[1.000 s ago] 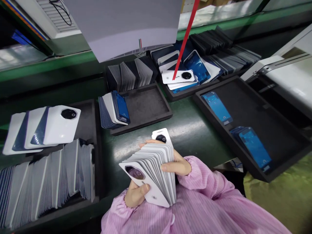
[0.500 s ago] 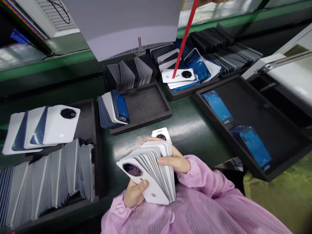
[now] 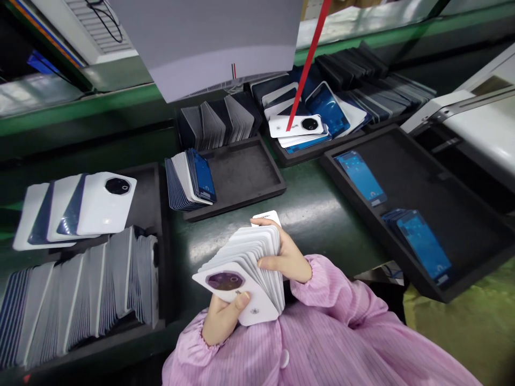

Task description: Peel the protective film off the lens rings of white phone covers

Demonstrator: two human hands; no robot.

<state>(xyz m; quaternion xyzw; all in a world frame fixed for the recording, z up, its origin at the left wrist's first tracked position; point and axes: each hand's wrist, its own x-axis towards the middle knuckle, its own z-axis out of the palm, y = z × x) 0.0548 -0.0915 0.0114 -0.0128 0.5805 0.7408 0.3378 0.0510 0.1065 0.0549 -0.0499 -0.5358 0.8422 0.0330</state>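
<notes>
A fanned stack of white phone-back sheets (image 3: 241, 292) rests between my two hands, close to my body. The front sheet has a dark oval camera print and small logos. My left hand (image 3: 225, 316) is closed on the stack's lower left, thumb flat on the front sheet. Along the upper right side my right hand (image 3: 287, 254) grips it, thumb on the edges and fingers behind. Just beyond my right fingers, another white sheet (image 3: 272, 216) partly shows on the green table (image 3: 322, 214).
At left, a dark tray (image 3: 151, 187) holds fanned white and blue sheets. A middle tray (image 3: 245, 171) holds upright stacks, and another at the back (image 3: 289, 157) a loose pile. The right tray (image 3: 422, 177) carries blue-faced pieces. A red strip (image 3: 308, 64) hangs ahead.
The stack has tilted so its upper edges fan out more toward me. My right hand has shifted slightly up along it, covering more of the white sheet behind.
</notes>
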